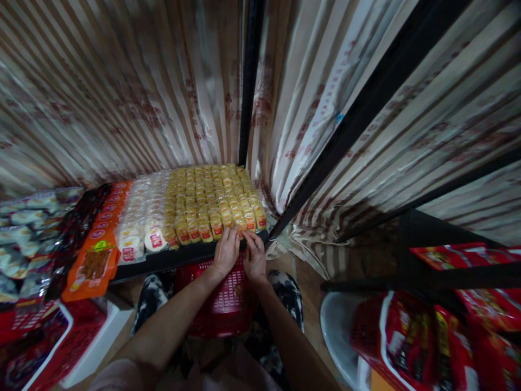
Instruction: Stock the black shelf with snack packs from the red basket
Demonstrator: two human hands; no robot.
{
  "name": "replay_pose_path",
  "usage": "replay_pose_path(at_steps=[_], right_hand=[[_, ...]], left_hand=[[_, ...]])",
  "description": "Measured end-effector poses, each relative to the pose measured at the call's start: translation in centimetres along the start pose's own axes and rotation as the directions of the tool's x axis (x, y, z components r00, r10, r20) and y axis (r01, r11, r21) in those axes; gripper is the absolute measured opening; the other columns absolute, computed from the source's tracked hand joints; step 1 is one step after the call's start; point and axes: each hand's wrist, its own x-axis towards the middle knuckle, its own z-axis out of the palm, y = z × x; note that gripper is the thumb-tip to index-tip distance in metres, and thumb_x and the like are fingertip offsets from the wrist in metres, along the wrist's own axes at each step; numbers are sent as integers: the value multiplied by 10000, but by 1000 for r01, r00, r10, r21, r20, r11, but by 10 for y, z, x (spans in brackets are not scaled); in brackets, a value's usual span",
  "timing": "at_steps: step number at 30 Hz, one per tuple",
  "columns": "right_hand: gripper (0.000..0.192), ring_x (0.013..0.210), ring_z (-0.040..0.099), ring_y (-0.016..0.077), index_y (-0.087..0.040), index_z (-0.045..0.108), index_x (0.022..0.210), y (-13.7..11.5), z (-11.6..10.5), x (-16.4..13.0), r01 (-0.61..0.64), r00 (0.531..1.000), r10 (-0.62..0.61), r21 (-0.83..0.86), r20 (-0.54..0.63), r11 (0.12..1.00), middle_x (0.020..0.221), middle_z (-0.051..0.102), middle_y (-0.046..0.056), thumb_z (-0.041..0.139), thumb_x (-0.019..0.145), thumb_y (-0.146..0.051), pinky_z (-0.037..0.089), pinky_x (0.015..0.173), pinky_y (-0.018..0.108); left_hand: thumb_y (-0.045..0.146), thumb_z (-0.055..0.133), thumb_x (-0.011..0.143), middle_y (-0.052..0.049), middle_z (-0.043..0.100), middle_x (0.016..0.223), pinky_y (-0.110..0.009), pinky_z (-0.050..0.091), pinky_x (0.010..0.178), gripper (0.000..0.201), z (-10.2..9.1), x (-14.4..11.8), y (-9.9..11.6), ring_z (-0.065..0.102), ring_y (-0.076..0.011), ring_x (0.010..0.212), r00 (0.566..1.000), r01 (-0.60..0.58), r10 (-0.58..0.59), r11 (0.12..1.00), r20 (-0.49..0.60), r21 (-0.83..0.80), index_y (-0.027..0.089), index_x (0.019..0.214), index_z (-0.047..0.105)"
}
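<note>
Rows of small yellow wrapped snack packets (203, 201) with red labels stand tightly packed on a black shelf (163, 259). At the front edge of these rows, my left hand (228, 251) has its fingers closed on a yellow packet (241, 224). Right beside it, my right hand (254, 258) pinches at the same spot. My fingers partly hide what they grip. Left of the yellow rows are white round snack packets (155, 234) in clear wrap. Below my hands sits a red perforated basket (226, 298), its contents mostly hidden by my arms.
Farther left lie orange snack bags (95, 258), dark packets (77, 233) and silvery packets (24, 239). A red basket (87, 326) stands lower left. On the right are a basket of red packets (415, 336), a pale basin (336, 320) and black frame bars (345, 141) before a patterned curtain (163, 98).
</note>
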Motion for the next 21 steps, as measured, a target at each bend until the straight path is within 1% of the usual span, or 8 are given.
replay_pose_path(at_steps=[6, 9, 12, 16, 19, 21], right_hand=[[598, 1172, 443, 200, -221, 442, 1329, -4, 4, 4, 46, 999, -48, -56, -26, 997, 1244, 488, 104, 350, 773, -20, 406, 996, 428], [607, 1188, 435, 209, -219, 425, 1344, -5, 6, 5, 81, 996, -83, -72, -20, 994, 1265, 472, 114, 366, 771, -29, 412, 993, 430], [631, 1199, 431, 208, -228, 413, 1354, -4, 6, 5, 89, 996, -90, -80, -10, 993, 1274, 467, 112, 367, 760, -20, 412, 996, 427], [679, 1214, 423, 209, -250, 401, 1361, 1, 4, 4, 85, 996, -83, -76, 29, 993, 1282, 468, 99, 361, 730, -2, 402, 1008, 439], [677, 1224, 416, 208, -254, 384, 1369, 2, 3, 5, 31, 999, -31, -34, 19, 999, 1290, 456, 95, 366, 736, -15, 397, 1022, 443], [651, 1219, 426, 202, -256, 373, 1373, 2, 4, 7, -40, 999, 40, 4, -6, 999, 1293, 439, 97, 353, 763, -32, 416, 1011, 434]], left_hand=[[131, 317, 889, -116, 536, 1199, -315, 483, 940, 430, 2, -10, -11, 552, -177, 1088, 997, -82, 82, 996, 0, -27, 155, 1312, 388], [108, 312, 872, -130, 540, 1189, -320, 479, 950, 450, 2, -15, -13, 550, -174, 1083, 994, -102, 103, 993, 18, -62, 131, 1316, 383], [81, 318, 848, -131, 541, 1166, -321, 467, 963, 470, 3, -18, -16, 540, -173, 1086, 991, -127, 130, 990, 35, -68, 124, 1310, 393], [67, 337, 825, -140, 509, 1187, -325, 463, 962, 527, 5, -19, -18, 515, -190, 1115, 984, -162, 165, 986, 71, -45, 113, 1350, 334], [56, 357, 806, -151, 458, 1237, -324, 478, 938, 588, 8, -19, -21, 492, -206, 1153, 978, -183, 183, 983, 101, -13, 129, 1384, 275], [43, 361, 795, -162, 409, 1291, -331, 479, 938, 625, 12, -20, -23, 461, -217, 1195, 976, -205, 203, 979, 79, 18, 147, 1399, 240]])
